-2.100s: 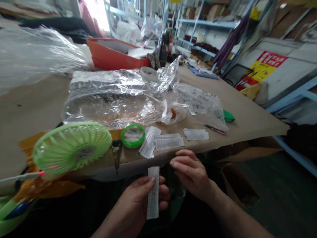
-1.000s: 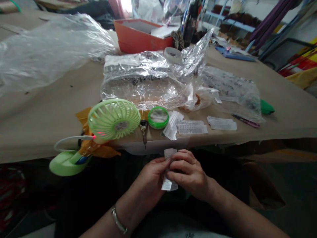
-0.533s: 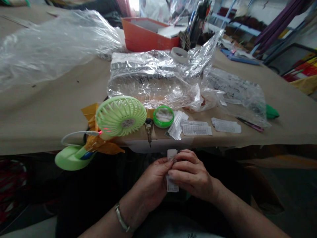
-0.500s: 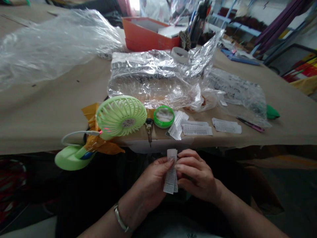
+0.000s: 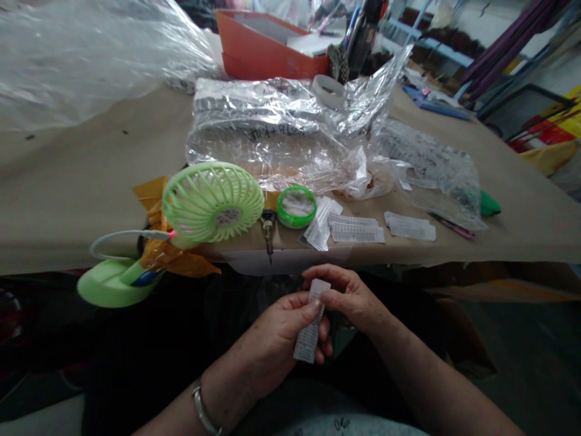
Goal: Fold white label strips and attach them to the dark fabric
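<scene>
Below the table's front edge, my left hand is closed on a narrow printed paper label, its thumb pressed on the front. My right hand pinches the label's upper end between thumb and fingers. Small lines of print run across the strip, too fine to read. Whether more than one label lies in the grip I cannot tell. On the table just beyond the hands lie a loose bunch of labels, a neater stack of labels and another label stack.
A green fan is taped to the edge at left. Beside it are a small screwdriver-like tool and a green round tub. Behind lie clear plastic bags, a tape roll and an orange box. Pink-handled scissors lie right.
My right hand has shifted from the label's right side to its upper end, thumb now in front. A second strip edge seen behind it earlier no longer shows. The view has moved slightly.
</scene>
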Available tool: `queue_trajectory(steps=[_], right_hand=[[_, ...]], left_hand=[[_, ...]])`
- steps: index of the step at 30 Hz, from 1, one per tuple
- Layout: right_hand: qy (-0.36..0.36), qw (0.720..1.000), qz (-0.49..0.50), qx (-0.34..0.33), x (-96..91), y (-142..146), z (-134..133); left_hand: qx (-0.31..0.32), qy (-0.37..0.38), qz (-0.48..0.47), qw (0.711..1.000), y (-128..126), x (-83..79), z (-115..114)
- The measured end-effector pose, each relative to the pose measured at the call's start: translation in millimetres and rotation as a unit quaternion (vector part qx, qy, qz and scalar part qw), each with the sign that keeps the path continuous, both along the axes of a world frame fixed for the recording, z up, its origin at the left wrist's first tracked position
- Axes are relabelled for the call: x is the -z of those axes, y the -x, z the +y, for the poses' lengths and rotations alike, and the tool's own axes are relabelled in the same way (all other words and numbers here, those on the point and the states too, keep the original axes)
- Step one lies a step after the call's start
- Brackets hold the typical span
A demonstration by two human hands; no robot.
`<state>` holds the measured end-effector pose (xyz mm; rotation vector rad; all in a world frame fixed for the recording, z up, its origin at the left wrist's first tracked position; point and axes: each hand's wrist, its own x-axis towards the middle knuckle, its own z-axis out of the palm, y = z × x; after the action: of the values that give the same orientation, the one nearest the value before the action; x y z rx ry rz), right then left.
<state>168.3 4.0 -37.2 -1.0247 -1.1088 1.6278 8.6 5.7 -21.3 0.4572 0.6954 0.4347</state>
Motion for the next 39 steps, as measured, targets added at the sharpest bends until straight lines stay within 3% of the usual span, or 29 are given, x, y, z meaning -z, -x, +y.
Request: queue_trajectory(steps=[8,13,19,22,25,28,30,32,35,37,39], right_hand=[[0.009,1.0,-0.012,0.014,-2.1,-3,-4],[0.082,0.991,0.079,-0.069,3.6,-3,-3],[0.095,0.977,0.146,-0.121,11.9,8,-4],[0.05,0.992,0.082,-0.087,10.5,9,-6],[-0.082,0.992,-0.097,0.0,2.9,7,-10],[-0.245,0.923,-0.291,0.053,-6.4,4,-12],[-0.308,0.878,-0.364,0.049,-9.9,3,-12],[-0.331,0.855,-0.397,0.039,-10.3,3,-12],[-0.337,0.851,-0.401,0.038,-8.1,5,-13],[-0.314,0.868,-0.381,0.055,-7.2,7,-13],[-0.255,0.905,-0.333,0.078,-7.6,10,-13]], left_hand=[[0.002,0.0,-0.004,1.0,3,1.2,0],[0.023,-0.009,-0.018,1.0,3,2.6,-2],[0.033,-0.013,0.01,0.999,2,1.5,-4],[0.029,-0.016,0.017,0.999,3,0.8,-3],[0.015,-0.02,0.006,1.0,5,1.3,-1],[0.007,-0.021,0.0,1.0,8,3.1,1],[0.003,-0.021,0.006,1.0,9,4.2,1],[-0.002,-0.02,0.01,1.0,10,4.7,2],[-0.004,-0.018,0.015,1.0,10,4.4,2],[-0.009,-0.02,0.02,1.0,11,3.9,2],[-0.021,-0.032,0.027,0.999,12,3.5,2]])
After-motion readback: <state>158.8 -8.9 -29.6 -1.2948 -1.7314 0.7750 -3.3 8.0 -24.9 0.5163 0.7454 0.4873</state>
